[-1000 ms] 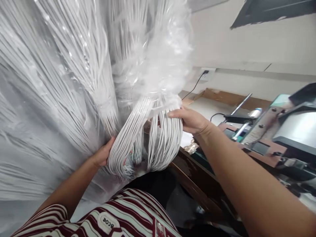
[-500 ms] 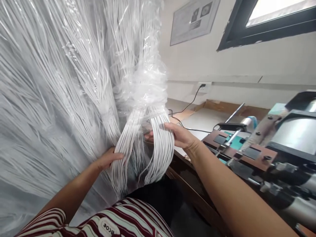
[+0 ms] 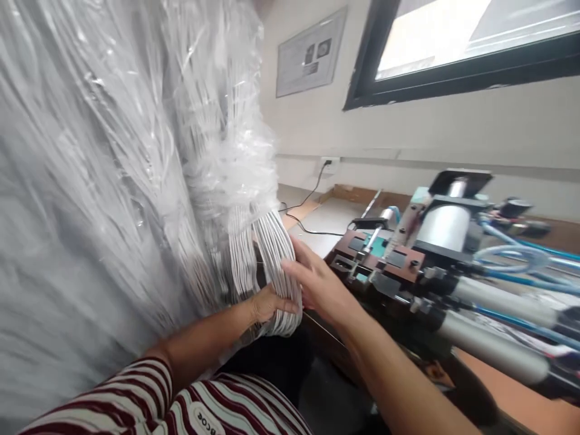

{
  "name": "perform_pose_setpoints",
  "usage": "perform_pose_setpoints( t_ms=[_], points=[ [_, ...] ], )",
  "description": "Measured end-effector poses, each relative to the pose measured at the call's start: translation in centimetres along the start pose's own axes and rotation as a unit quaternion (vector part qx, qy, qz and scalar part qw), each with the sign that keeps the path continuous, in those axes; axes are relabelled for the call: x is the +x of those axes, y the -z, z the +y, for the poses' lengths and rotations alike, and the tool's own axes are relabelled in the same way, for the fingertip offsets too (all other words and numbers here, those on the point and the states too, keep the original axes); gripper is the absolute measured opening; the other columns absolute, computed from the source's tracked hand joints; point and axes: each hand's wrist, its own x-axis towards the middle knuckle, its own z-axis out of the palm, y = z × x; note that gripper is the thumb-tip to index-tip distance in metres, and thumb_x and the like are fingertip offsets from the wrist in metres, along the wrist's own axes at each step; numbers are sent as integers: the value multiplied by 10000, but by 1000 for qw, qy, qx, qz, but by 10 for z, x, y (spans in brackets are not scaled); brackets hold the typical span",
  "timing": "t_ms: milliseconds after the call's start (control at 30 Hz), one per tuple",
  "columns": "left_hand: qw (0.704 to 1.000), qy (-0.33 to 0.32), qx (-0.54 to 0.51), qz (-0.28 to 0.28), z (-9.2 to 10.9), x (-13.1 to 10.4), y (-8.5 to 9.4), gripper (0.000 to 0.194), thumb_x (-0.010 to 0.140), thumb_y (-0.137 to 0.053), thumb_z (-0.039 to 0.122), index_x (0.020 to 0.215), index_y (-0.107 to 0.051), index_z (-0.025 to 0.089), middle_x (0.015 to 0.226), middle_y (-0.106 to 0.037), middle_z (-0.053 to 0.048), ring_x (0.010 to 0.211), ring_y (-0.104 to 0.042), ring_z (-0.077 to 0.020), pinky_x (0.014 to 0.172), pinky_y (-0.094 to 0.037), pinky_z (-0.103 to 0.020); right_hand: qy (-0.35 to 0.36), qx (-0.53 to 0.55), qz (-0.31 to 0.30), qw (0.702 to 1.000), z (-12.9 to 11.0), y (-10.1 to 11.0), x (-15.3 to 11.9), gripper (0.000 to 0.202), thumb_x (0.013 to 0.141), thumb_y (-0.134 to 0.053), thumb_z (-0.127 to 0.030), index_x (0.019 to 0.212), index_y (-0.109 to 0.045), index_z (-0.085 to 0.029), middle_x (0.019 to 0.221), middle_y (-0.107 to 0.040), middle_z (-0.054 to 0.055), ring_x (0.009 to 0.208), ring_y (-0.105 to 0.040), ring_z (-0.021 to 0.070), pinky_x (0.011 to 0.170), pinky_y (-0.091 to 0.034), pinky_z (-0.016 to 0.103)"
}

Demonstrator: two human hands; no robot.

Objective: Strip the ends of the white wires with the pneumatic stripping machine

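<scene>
A thick bundle of white wires (image 3: 277,248) hangs out of bunched clear plastic wrap (image 3: 231,175) and curves down in front of me. My left hand (image 3: 270,305) is closed around its lower part, thumb across the front. Higher up on the right side, my right hand (image 3: 312,275) grips the same bundle, its far fingers hidden behind the wires. A second bundle of white wires (image 3: 242,260) hangs just left of it, apart from my fingers. The wire ends are mostly hidden below my left hand.
Many more plastic-wrapped wire bundles (image 3: 113,181) hang along the left. On the right, a machine with metal cylinders (image 3: 446,229) and blue air hoses stands on a workbench (image 3: 317,226). A black cable runs to a wall socket (image 3: 330,164). A window (image 3: 453,48) is above.
My left hand has moved right, from the left bundle to the lower part of the right one. My right hand has slid lower on that bundle. The view has turned right.
</scene>
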Motion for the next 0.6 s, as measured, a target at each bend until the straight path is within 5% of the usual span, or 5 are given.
perform_pose_setpoints(
  t_ms=[100,200,300,400,600],
  points=[
    [998,8,-63,-27,-13,24,-6,324,504,-728,307,776,-662,144,666,-665,-52,645,-611,-206,661,-433,-359,-69,80,220,970,38,6,-60,267,714,-635,-423,868,-608,-207,942,-649,61,897,-591,212,777,-474,325],
    [991,14,-118,-55,-14,27,-13,353,484,-721,319,783,-652,145,632,-649,-25,589,-587,-160,613,-421,-306,-347,333,187,857,86,4,-104,565,724,-453,-650,863,-589,-120,843,-663,166,725,-640,252,617,-511,398],
    [984,22,-153,-90,-10,10,-19,420,452,-728,384,790,-642,150,609,-637,-22,587,-579,-170,618,-418,-318,-327,470,241,784,123,3,-106,644,769,-327,-668,913,-565,-87,929,-656,192,886,-628,254,731,-499,389],
    [974,7,-190,-126,-1,-23,-21,454,441,-718,498,727,-640,155,533,-605,-12,543,-558,-173,624,-413,-346,-265,441,300,803,142,7,-81,494,793,-360,-602,870,-580,-167,841,-683,113,869,-634,253,719,-504,399],
    [953,27,-298,-54,20,-78,7,845,584,-269,813,937,-659,152,604,-646,-44,522,-566,-169,583,-416,-340,-282,375,247,848,140,-2,-41,220,723,-581,-394,719,-595,-175,637,-653,50,660,-648,219,652,-518,352]
  ],
)
